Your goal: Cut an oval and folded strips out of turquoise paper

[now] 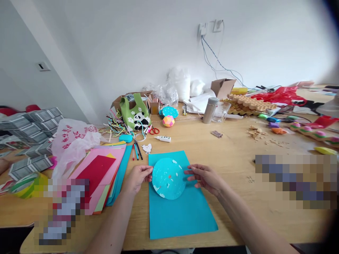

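Observation:
A round turquoise paper disc with torn white patches is held over a blue sheet of paper on the table. My left hand pinches the disc's left edge between thumb and fingers. At the opposite edge, my right hand has its fingers apart, close beside the rim; whether they touch it I cannot tell. Just beyond the sheet lie a white glue bottle, a white paper cut-out and several pens.
Coloured paper is stacked to the left, near a plastic bag. Farther back stand a green panda bag, red-handled scissors, a patterned ball and a steel flask. Egg trays lie at the right.

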A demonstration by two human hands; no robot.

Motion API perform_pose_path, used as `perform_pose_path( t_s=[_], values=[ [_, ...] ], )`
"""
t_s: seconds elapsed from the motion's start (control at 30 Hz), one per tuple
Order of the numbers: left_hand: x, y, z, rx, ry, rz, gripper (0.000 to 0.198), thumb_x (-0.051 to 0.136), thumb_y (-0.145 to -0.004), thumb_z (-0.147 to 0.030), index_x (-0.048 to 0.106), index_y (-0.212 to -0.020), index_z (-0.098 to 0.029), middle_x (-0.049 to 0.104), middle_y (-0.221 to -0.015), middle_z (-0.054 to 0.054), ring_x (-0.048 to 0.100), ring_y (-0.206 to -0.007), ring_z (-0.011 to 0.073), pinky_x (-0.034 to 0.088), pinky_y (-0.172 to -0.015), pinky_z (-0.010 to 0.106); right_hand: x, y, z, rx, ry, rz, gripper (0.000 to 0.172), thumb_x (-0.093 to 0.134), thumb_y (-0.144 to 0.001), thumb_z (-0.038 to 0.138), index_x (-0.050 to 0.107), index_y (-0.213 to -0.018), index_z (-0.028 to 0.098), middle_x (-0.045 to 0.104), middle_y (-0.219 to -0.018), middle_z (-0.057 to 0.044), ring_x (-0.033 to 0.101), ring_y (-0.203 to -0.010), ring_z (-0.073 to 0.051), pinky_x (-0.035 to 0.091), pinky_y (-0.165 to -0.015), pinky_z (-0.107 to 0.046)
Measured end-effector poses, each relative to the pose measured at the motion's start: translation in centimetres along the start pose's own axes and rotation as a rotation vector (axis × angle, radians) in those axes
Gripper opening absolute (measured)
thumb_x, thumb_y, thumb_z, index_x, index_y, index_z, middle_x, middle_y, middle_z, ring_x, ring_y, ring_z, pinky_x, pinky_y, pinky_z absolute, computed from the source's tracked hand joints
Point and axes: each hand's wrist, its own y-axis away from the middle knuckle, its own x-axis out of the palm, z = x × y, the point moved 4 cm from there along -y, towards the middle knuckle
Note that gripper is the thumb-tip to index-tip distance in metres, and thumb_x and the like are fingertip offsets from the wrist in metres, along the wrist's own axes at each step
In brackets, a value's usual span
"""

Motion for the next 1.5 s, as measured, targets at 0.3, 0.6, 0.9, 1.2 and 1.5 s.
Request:
perform_pose_path(
  t_s=[0.3,0.6,0.9,1.2,1.5],
  values=[
    [-0.3,0.3,-0.1,-0.009,-0.081,0.133,0.041,0.087,-0.052,-0.041,0.073,-0.075,-0.011,0.066,-0.057,0.002,0.056,-0.052,0.0125,0.043,-0.05,0.023,0.1,0.8,0.5,-0.012,0.007,0.031,0.017,0.066,-0.084,0.025,0.063,-0.097,0.014,0.072,-0.102,-0.013,0.068,-0.064,-0.015,0.051,-0.039,-0.02],
    [-1.4,0.3,-0.2,0.008,-0.053,0.115,0.048,0.088,-0.048,-0.048,0.073,-0.076,-0.013,0.069,-0.066,0.003,0.056,-0.057,0.0114,0.046,-0.056,0.024,-0.6,1.4,0.8,-0.13,0.069,0.023,0.029,0.081,-0.068,0.036,0.069,-0.083,0.015,0.068,-0.082,-0.003,0.053,-0.052,-0.005,0.035,-0.033,-0.013],
    [-1.2,0.3,-0.3,0.045,-0.016,0.095,0.047,0.089,-0.047,-0.046,0.073,-0.074,-0.011,0.068,-0.063,0.003,0.057,-0.056,0.0113,0.046,-0.053,0.023,0.9,1.3,-0.7,-0.112,0.229,0.088,0.045,0.087,-0.051,0.049,0.068,-0.074,0.014,0.052,-0.054,0.005,0.045,-0.047,-0.007,0.03,-0.033,-0.018],
    [-1.3,0.3,-5.0,0.386,0.014,-0.049,0.038,0.087,-0.053,-0.038,0.073,-0.08,-0.016,0.07,-0.067,0.002,0.063,-0.057,0.0144,0.053,-0.059,0.028,2.7,1.2,5.7,-0.448,0.396,0.096,0.037,0.08,-0.061,0.05,0.069,-0.073,0.017,0.055,-0.055,0.004,0.048,-0.047,-0.008,0.04,-0.042,-0.022],
    [-2.8,-0.3,-5.1,0.476,0.0,-0.164,0.024,0.081,-0.059,-0.028,0.078,-0.081,-0.018,0.073,-0.072,0.004,0.065,-0.068,0.0154,0.052,-0.075,0.029,3.5,0.0,7.4,-0.731,0.579,0.105,0.026,0.073,-0.074,0.047,0.074,-0.078,0.021,0.07,-0.076,-0.003,0.061,-0.072,-0.017,0.047,-0.066,-0.031]
  ],
)
